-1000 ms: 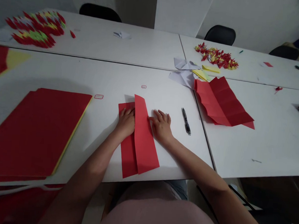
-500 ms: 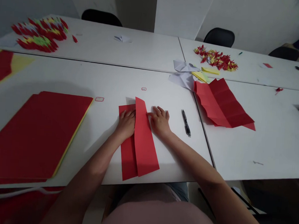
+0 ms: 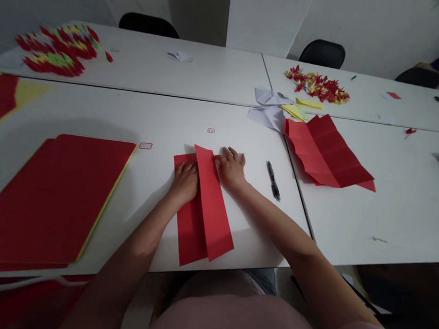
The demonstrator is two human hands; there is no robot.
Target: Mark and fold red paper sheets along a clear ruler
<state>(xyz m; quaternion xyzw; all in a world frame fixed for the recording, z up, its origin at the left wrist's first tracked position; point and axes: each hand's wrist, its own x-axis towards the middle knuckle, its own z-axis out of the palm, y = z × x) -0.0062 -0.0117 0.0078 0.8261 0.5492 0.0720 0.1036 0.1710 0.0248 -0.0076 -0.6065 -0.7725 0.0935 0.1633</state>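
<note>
A long red paper sheet (image 3: pixel 213 213) lies folded lengthwise on the white table (image 3: pixel 163 122) in front of me, its right flap raised along the crease. My left hand (image 3: pixel 185 180) rests flat on the lower left layer, fingers stretched out. My right hand (image 3: pixel 231 167) touches the raised flap's right edge near its top, fingers spread and lying on the table.
A black pen (image 3: pixel 273 179) lies right of my right hand. A thick stack of red sheets (image 3: pixel 52 195) sits at the left. A creased red sheet (image 3: pixel 326 150), white and yellow papers (image 3: pixel 272 111) and piles of small folded pieces (image 3: pixel 317 84) lie farther back. Black chairs (image 3: pixel 323 53) stand behind.
My right hand slid up along the flap's right edge toward its top corner, and the flap leaned a little more to the left. My left hand stayed put.
</note>
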